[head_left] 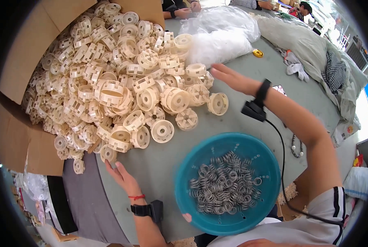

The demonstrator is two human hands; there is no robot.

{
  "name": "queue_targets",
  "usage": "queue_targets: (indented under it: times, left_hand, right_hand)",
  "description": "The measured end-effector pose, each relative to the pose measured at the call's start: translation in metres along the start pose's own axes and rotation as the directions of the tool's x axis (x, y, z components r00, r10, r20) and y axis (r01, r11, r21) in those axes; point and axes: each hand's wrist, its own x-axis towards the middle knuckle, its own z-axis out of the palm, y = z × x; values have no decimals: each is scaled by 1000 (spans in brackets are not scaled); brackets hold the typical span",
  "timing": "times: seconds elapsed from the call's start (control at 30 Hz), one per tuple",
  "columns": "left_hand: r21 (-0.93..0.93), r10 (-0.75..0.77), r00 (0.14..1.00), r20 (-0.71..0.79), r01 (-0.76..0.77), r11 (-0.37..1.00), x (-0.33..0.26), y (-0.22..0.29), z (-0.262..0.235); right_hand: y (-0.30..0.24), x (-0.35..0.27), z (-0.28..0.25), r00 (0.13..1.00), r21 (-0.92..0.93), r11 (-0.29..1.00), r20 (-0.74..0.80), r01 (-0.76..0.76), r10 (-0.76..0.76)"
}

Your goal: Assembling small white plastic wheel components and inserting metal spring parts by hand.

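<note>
A big heap of cream plastic ring-shaped parts (110, 92) with notched rims spills from a tipped cardboard box onto the table. My left hand (125, 180) is at the heap's near edge, fingers apart, its fingertips close to one cream part (108, 153); whether they touch it I cannot tell. On the heap's right side my right hand (235, 79) is held flat with fingers stretched out and nothing in it, close to the outer parts. Between my forearms stands a teal plastic basin (270, 173) holding many small metal coil springs (225, 183).
The cardboard box (23, 61) rises on the left. Clear plastic bags (221, 35) lie at the back, near a small yellow roll (257, 53). White gloves (295, 66), draped cloth (307, 45) and a beaded bracelet (297, 146) are on the right. Other people's hands (186, 11) show beyond.
</note>
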Motion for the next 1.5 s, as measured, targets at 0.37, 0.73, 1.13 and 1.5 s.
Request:
queue_targets:
  times: [0.37,0.73,1.13,1.5]
  left_hand:
    - [-9,-126,990,-59,125,992,-3,10,-2]
    - [32,-16,998,-69,18,999,-3,10,-7]
    - [-330,2,999,49,14,944,1,-7,-6]
    - [-470,-103,993,65,121,874,2,-4,-15]
  right_hand:
    - [33,76,72,996,541,839,-28,-56,85]
    - [-16,26,130,873,476,866,476,-156,-104]
    - [-27,-56,41,910,-22,999,413,-28,35]
    - [-17,-226,21,934,60,955,236,-289,268]
